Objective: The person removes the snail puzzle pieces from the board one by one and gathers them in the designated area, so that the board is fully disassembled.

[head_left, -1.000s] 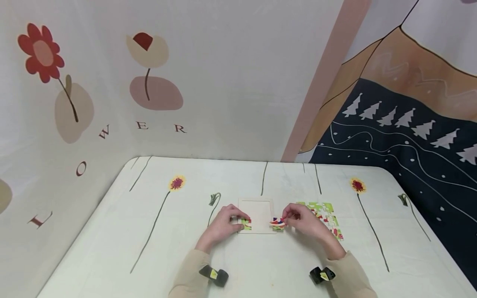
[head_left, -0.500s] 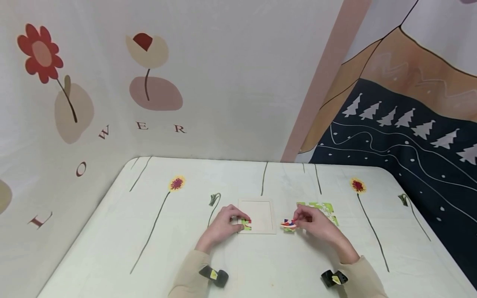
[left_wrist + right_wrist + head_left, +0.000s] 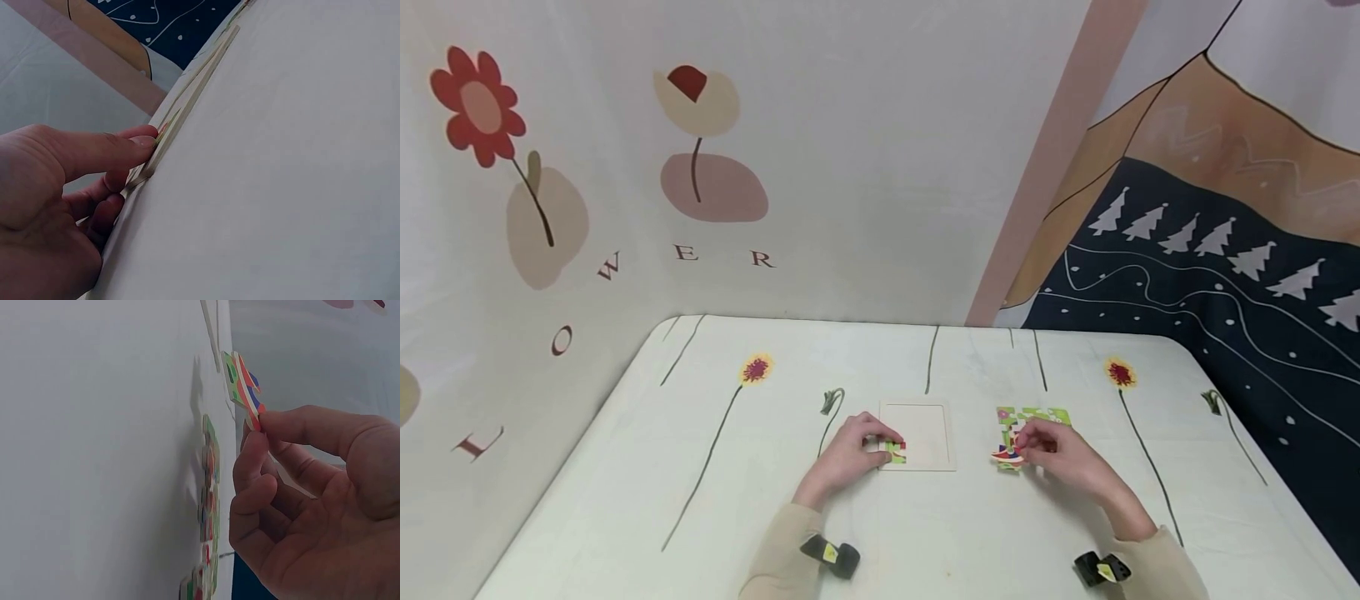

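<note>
My left hand (image 3: 852, 454) is at the lower left corner of a pale puzzle tray (image 3: 925, 465). Its thumb and index finger pinch a green and red puzzle piece (image 3: 898, 455) lying in that corner; the left wrist view shows the thumb (image 3: 140, 142) low over the tray's edge. My right hand (image 3: 1067, 454) pinches a red, white, blue and green puzzle piece (image 3: 1004, 457) between thumb and index finger. The right wrist view shows that piece (image 3: 240, 384) tilted and raised off the table, near the spread of other puzzle pieces (image 3: 1033, 413), which the hand partly hides.
The table (image 3: 955, 542) wears a white cloth printed with flowers and stems. Behind it hangs a light printed curtain (image 3: 865, 167), with a dark panel (image 3: 1150, 283) of trees at the right. Each wrist carries a black camera (image 3: 830, 556).
My right hand has moved right with its puzzle piece, from beside the tray to the front left of the spread pieces, uncovering the tray's right side. The left hand has stayed put.
</note>
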`<action>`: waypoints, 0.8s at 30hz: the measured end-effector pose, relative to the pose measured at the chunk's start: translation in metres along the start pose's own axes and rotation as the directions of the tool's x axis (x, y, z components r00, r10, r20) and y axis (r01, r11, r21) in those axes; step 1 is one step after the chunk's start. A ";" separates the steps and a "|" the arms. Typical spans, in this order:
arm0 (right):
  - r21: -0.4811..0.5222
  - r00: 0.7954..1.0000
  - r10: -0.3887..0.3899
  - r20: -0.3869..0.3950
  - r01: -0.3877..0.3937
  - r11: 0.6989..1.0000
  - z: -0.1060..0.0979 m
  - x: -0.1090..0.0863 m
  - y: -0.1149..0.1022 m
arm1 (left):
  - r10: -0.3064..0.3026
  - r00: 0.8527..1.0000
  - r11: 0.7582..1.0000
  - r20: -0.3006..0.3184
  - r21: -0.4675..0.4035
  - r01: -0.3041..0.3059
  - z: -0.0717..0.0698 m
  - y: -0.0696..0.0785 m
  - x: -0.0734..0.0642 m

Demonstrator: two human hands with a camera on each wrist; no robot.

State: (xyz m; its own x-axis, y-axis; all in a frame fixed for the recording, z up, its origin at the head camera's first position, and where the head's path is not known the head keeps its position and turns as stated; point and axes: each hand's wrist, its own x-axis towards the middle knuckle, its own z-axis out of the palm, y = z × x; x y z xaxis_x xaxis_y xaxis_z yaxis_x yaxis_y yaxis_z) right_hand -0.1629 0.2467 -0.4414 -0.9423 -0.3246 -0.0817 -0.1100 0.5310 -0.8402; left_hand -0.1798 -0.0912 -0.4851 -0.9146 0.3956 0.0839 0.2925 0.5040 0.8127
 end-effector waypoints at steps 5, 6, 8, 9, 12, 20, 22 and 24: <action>-0.019 1.000 0.009 -0.004 -0.009 1.000 -0.006 -0.006 0.004 | 0.001 1.000 1.000 -0.001 0.002 -0.001 0.000 0.000 0.000; -0.021 1.000 0.008 -0.001 -0.008 1.000 -0.007 -0.007 0.006 | 0.001 1.000 1.000 -0.001 0.003 -0.001 0.000 0.000 0.000; -0.024 1.000 0.006 0.005 -0.006 1.000 -0.010 -0.008 0.007 | 0.000 1.000 1.000 0.001 0.003 0.000 0.000 0.000 0.000; -0.027 1.000 0.004 0.007 -0.004 1.000 -0.012 -0.009 0.008 | -0.002 1.000 1.000 0.003 0.003 0.002 0.000 0.000 0.000; -0.033 1.000 0.009 0.013 -0.009 0.999 -0.016 -0.011 0.010 | -0.008 1.000 1.000 0.005 0.001 0.008 -0.001 0.000 0.000; -0.044 1.000 0.011 0.024 -0.010 0.999 -0.025 -0.015 0.016 | -0.020 1.000 1.000 0.007 -0.016 0.020 -0.001 0.001 0.000; -0.052 0.999 0.011 0.031 -0.010 0.999 -0.028 -0.017 0.018 | -0.026 1.000 0.999 0.008 -0.019 0.026 -0.001 0.001 0.001; -0.058 0.999 0.006 0.040 -0.004 0.998 -0.030 -0.018 0.021 | -0.025 1.000 0.999 0.007 -0.019 0.025 -0.001 0.001 0.001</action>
State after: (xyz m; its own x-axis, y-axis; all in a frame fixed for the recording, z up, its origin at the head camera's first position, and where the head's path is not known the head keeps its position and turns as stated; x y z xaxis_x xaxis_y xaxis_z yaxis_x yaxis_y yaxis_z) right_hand -0.1582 0.2871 -0.4414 -0.9297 -0.3521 -0.1085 -0.1241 0.5765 -0.8076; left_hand -0.1803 -0.0911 -0.4836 -0.9197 0.3880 0.0594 0.2638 0.4990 0.8255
